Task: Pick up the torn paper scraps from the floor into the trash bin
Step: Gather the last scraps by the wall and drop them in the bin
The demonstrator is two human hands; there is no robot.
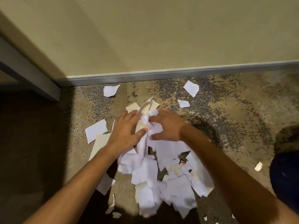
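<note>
Torn white and beige paper scraps (pixel 155 180) lie heaped on the carpet in front of me. Above the heap, my left hand (pixel 127 128) and my right hand (pixel 166 126) face each other and hold a crumpled bundle of scraps (pixel 149 122) between them, thumbs and fingers round it. Blurred pieces hang down from the bundle toward the heap. Loose scraps lie apart near the wall (pixel 110 90), at the right (pixel 191 88), (pixel 183 103) and at the left (pixel 96 132). No trash bin can be clearly made out.
A cream wall with a grey baseboard (pixel 161 75) runs across just behind the scraps. A grey frame (pixel 29 76) slants down at the left, with deep shadow beneath. A dark blue rounded object (pixel 284 177) sits at the right edge. A small scrap (pixel 258 166) lies beside it.
</note>
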